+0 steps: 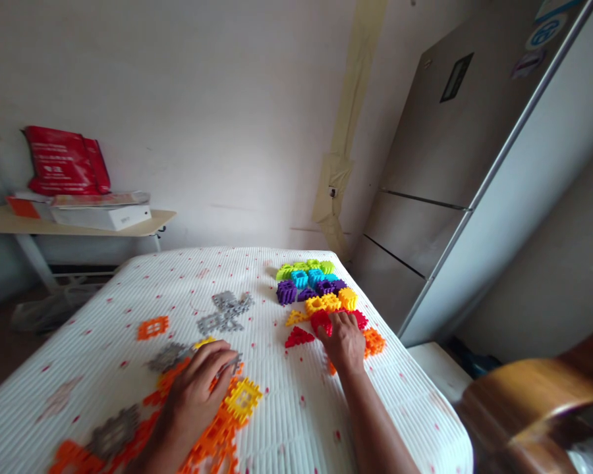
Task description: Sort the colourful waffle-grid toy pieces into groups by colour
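My left hand (202,378) is curled low over a loose pile of flat interlocking plastic pieces. A grey interlocking piece (236,362) shows at its fingertips; the palm side is hidden. Around it lie orange pieces (217,431), a yellow square piece (244,399) and a dark grey piece (114,431). On the right, my right hand (344,342) is closed on a red interlocking block (320,321), thumb at its near left side. A red triangular piece (299,338) lies just left of that hand, and orange blocks (374,342) sit to its right.
Beyond my right hand stand rows of yellow (347,298), purple (286,292), blue (299,279) and green (284,271) blocks. Grey pieces (225,313) and an orange square (153,327) lie mid-table. A refrigerator (425,164) borders the right; a wooden chair (528,395) stands nearby.
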`<action>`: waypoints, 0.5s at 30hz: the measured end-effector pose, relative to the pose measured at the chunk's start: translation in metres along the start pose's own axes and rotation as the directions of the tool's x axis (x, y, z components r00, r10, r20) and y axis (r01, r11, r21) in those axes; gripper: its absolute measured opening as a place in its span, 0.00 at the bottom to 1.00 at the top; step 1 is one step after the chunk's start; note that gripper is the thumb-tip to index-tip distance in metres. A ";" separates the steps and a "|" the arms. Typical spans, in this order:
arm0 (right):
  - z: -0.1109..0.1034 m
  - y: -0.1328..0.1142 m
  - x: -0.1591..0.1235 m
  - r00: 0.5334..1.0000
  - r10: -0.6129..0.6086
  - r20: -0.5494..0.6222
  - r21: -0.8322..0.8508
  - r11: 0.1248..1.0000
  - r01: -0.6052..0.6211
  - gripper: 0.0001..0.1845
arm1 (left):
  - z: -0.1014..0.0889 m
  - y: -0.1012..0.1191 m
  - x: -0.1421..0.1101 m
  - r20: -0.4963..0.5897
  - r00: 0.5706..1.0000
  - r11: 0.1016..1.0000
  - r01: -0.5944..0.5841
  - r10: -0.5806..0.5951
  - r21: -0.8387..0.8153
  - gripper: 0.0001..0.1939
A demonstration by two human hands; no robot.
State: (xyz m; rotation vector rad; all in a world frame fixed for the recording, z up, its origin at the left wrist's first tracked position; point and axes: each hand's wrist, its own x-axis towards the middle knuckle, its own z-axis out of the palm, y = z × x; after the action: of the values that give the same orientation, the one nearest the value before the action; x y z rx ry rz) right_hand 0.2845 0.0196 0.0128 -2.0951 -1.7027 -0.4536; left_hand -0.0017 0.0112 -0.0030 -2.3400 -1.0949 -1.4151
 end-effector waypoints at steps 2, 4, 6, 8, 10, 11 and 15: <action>0.001 0.001 0.000 1.000 -0.010 -0.021 0.001 1.000 0.010 0.10 | -0.001 0.000 0.000 0.003 1.000 1.000 0.007 -0.007 -0.005 0.06; 0.003 0.001 -0.001 0.998 -0.030 -0.053 0.011 0.999 0.031 0.08 | -0.001 0.000 0.001 0.003 1.000 1.000 0.021 -0.021 -0.015 0.06; 0.006 0.002 -0.001 0.995 -0.051 -0.084 0.020 0.998 0.053 0.08 | -0.001 -0.001 0.001 0.001 0.999 0.999 0.033 -0.033 -0.031 0.06; 0.008 0.003 -0.001 0.992 -0.062 -0.109 0.024 0.998 0.064 0.08 | 0.001 0.000 0.001 -0.005 0.999 0.998 0.044 -0.045 -0.050 0.06; 0.009 0.002 -0.002 0.988 -0.070 -0.140 0.027 0.997 0.074 0.08 | 0.001 0.002 0.001 -0.002 0.998 0.996 0.058 -0.058 -0.074 0.07; 0.008 0.002 -0.003 0.984 -0.079 -0.159 0.032 0.996 0.085 0.08 | 0.000 0.004 0.002 0.004 0.997 0.994 0.072 -0.072 -0.086 0.07; 0.004 -0.003 -0.005 0.946 -0.174 -0.274 0.094 0.974 0.206 0.10 | -0.013 0.006 0.008 0.055 0.978 0.969 0.208 -0.203 -0.134 0.08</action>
State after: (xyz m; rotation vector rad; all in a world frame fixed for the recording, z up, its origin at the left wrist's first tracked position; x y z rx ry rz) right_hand 0.2809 0.0184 0.0071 -1.7061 -1.7321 -0.6405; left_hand -0.0050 0.0042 0.0114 -2.4185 -1.3243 -1.5680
